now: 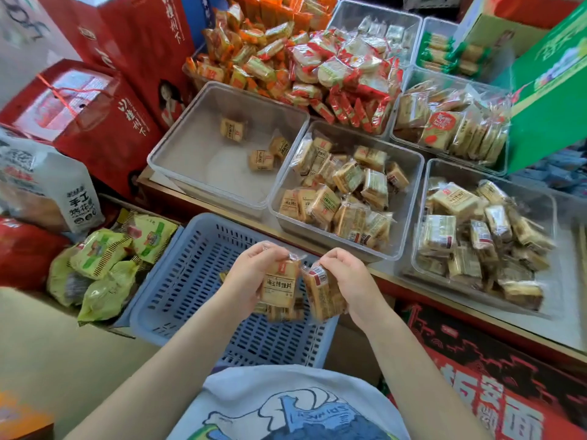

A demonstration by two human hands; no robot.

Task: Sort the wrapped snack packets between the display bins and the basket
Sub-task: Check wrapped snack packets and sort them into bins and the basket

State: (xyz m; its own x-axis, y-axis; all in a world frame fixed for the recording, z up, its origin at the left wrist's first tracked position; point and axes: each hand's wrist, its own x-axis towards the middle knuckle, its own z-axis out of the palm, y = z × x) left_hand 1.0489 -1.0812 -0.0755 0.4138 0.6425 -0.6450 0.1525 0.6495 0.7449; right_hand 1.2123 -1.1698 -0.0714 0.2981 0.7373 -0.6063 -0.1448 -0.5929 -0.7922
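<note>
While both hands hold packets over the basket, the sorting step is at the lift-out, as I judge it.

With its grip clamped, the left hand (pixel 254 274) holds one tan packet (pixel 279 289) with its printed face toward the camera, and the right hand (pixel 346 277) grips a second packet (pixel 322 295) turned on edge, its barcode label up; both are low in the centre of the frame, above the blue basket (pixel 178 281). More packets seem to lie under them, but they are blurred. The next move probably calls for carrying them to the upper centre, to the half-filled bin (pixel 409 160) of similar packets, or the nearly empty bin (pixel 190 122) left of it, on the tabletop (pixel 413 281). The wrappers look glossy and thin, so a firm but light pinch is wise.
</note>
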